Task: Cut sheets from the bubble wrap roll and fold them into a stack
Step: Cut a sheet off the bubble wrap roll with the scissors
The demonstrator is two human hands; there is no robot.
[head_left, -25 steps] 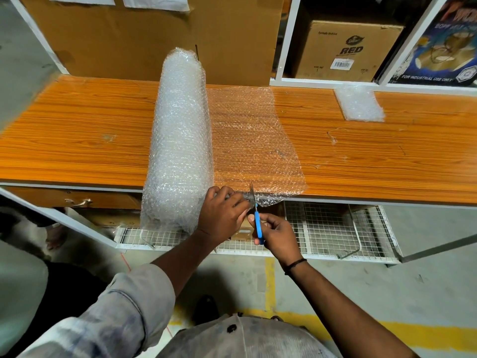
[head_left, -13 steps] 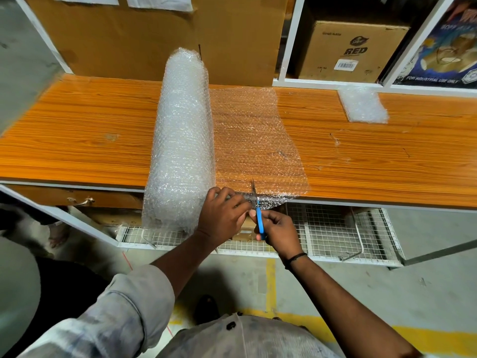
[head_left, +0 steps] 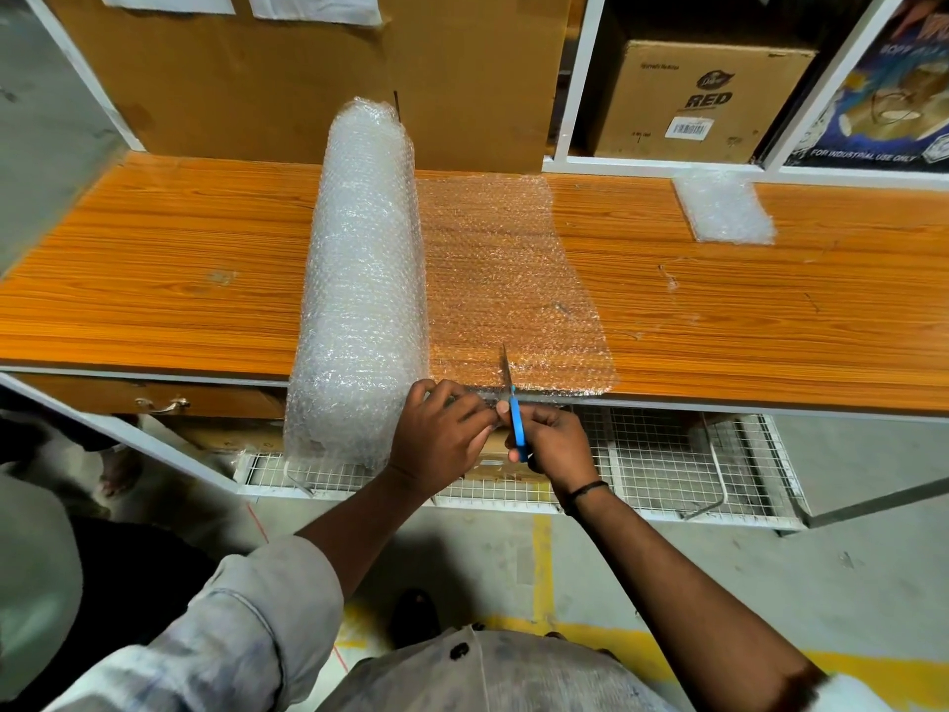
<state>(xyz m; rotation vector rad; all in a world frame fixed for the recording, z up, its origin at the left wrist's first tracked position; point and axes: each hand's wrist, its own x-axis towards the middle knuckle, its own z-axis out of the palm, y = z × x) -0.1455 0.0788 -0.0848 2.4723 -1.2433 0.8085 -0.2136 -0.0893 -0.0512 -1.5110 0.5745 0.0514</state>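
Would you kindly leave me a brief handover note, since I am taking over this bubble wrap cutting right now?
Left hand pinches the near edge of the unrolled sheet, next to the bubble wrap roll.
Right hand grips the scissors, blades at that edge, pointing away.
The roll lies across the table; a folded piece lies far right.
Done: sheet pulled out, cut apparently just begun.
Left: cut through to the far edge, fold, stack.

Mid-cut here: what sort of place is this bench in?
Most likely a warehouse or packing area: cardboard boxes on white shelving behind the wooden table, a large bubble wrap roll laid across it, and a yellow line painted on the concrete floor.
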